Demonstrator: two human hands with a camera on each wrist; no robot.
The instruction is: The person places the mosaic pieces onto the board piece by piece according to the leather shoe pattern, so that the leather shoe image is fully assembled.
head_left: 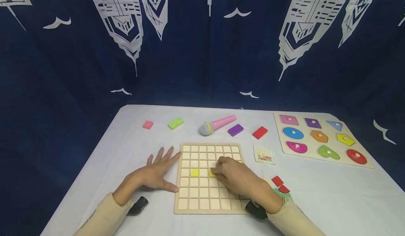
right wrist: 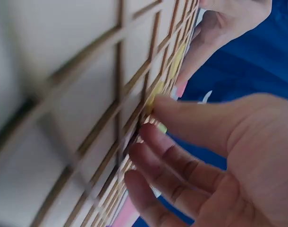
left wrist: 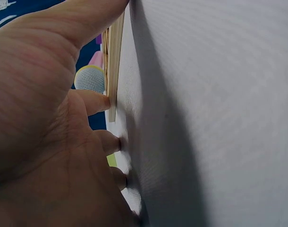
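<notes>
At the lower centre lay a gridded board (head_left: 204, 193), the spread left hand (head_left: 155, 174) touching its left edge. Mid-board, the right hand (head_left: 238, 175) touched a yellow tile (head_left: 212, 173) with bent fingers, pinching or pressing I could not tell; a rounded yellow piece (head_left: 194, 172) lay leftward.

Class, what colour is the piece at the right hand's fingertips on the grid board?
The piece is yellow, seen best in the head view.

Right hand (right wrist: 248, 165) — thumb tip at yellow piece (right wrist: 154, 96) | gridded board (right wrist: 89, 87) | left hand (right wrist: 233, 21) — beyond
</notes>
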